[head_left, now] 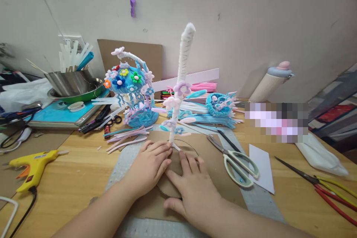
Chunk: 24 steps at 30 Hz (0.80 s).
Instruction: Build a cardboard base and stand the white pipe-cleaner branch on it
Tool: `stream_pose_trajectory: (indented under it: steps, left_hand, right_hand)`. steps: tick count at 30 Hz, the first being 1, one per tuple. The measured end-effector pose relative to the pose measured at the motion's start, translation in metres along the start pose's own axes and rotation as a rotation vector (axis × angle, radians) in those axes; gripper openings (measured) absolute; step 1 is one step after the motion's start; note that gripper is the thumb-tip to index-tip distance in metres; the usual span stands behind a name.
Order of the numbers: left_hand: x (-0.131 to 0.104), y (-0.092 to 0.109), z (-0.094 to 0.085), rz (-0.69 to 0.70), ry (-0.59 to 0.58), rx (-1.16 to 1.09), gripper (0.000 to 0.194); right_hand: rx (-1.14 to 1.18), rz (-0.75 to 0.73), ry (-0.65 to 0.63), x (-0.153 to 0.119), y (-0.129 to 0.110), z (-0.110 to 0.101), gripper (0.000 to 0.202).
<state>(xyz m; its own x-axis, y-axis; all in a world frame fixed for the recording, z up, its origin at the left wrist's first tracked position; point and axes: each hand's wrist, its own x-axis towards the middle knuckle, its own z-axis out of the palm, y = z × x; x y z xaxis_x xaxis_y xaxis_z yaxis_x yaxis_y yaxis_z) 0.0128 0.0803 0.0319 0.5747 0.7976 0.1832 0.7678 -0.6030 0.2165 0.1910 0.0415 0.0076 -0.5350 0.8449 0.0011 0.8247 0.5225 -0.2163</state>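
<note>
Low down, the left hand (152, 164) and right hand (196, 187) met at a white stem's (184, 63) foot.
Left fingers lay together, right ones spread, over cardboard (225, 189); the stem rose beyond, scissors (237, 160) to the right.

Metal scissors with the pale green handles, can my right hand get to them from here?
Probably yes: the right hand lies open, and only bare brown cardboard shows between it and the scissors.

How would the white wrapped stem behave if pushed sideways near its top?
It would probably tip readily, being tall and narrow above a small foot. The stem looks fairly stiff, standing nearly straight; its attached flowers might bend or snag.
</note>
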Motion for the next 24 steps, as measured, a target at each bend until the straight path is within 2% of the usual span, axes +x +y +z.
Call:
stream_pose_trajectory:
  steps: [3, 8, 13, 17, 19, 21, 23, 24]
  left_hand:
    - [0.000, 0.001, 0.004, 0.043, -0.022, -0.024, 0.042]
    - [0.002, 0.002, 0.008, 0.207, -0.134, -0.128, 0.074]
    - [0.003, 0.000, 0.007, 0.231, -0.165, -0.209, 0.082]
    - [0.005, 0.000, 0.006, 0.227, -0.188, -0.239, 0.081]
    - [0.005, 0.000, 0.006, 0.216, -0.195, -0.238, 0.081]
    - [0.005, 0.001, 0.005, 0.211, -0.214, -0.227, 0.081]
    - [0.006, 0.002, 0.004, 0.211, -0.235, -0.210, 0.079]
    - [0.006, 0.002, 0.003, 0.214, -0.242, -0.204, 0.078]
  right_hand:
    - [-0.010, 0.005, 0.018, 0.000, 0.000, 0.001, 0.073]
    - [0.002, 0.012, 0.084, 0.000, -0.001, 0.002, 0.075]
    - [0.061, -0.017, 0.085, 0.000, 0.001, -0.001, 0.082]
    - [0.119, -0.039, 0.059, -0.005, -0.001, -0.014, 0.081]
    - [0.166, -0.063, 0.073, -0.008, 0.003, -0.026, 0.070]
    - [0.249, -0.060, 0.100, -0.006, 0.015, -0.038, 0.047]
    - [0.366, 0.007, 0.122, 0.001, 0.033, -0.046, 0.027]
    - [0.413, 0.096, 0.143, 0.008, 0.043, -0.047, 0.027]
